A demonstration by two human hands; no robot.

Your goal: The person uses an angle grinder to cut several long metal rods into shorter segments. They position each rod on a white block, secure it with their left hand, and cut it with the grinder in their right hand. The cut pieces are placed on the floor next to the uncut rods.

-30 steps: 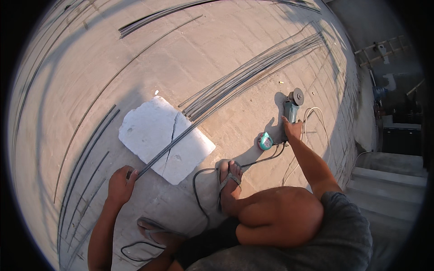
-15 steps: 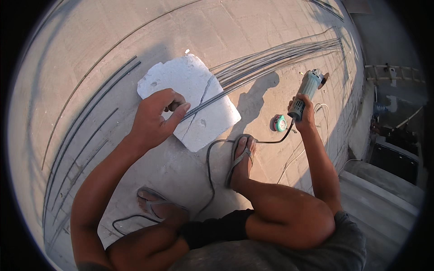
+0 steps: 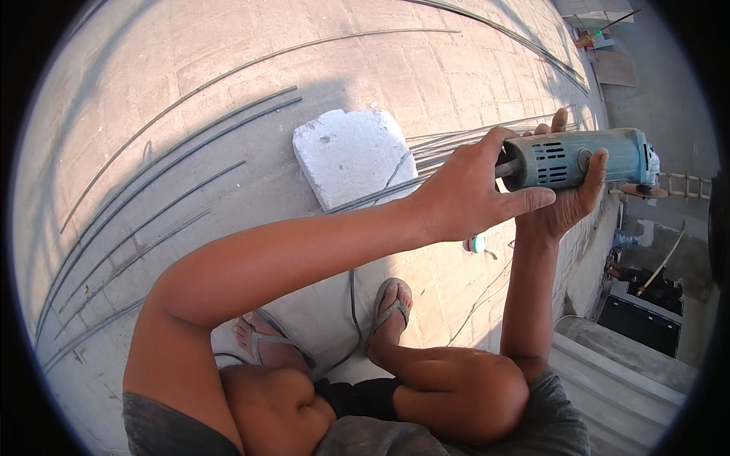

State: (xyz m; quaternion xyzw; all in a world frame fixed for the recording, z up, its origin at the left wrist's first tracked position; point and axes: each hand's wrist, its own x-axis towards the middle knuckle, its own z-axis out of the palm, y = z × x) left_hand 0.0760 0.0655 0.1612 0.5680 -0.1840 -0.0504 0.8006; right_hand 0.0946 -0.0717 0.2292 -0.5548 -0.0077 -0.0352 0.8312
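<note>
A blue-grey angle grinder is held up off the ground, gripped from below by the right hand, whose thumb is laid against the near side of the body and whose fingers are wrapped round the far side; the weight is probably borne by that palm. The rear end is met by the left hand, its thumb stretched out below the casing, perhaps so that the tool is steadied; whether anything is truly clasped there cannot be told. The cutting disc is set at the far end, to the right of both hands, and is thus turned away from the fingers. Below the left hand, a teal and white tape measure is seen on the ground, apparently within easy reach. Left of the hands, a pale cracked slab is crossed by steel rods, likely so that they are propped clear of the ground. Behind the left hand, a bundle of rods is partly hidden
</note>
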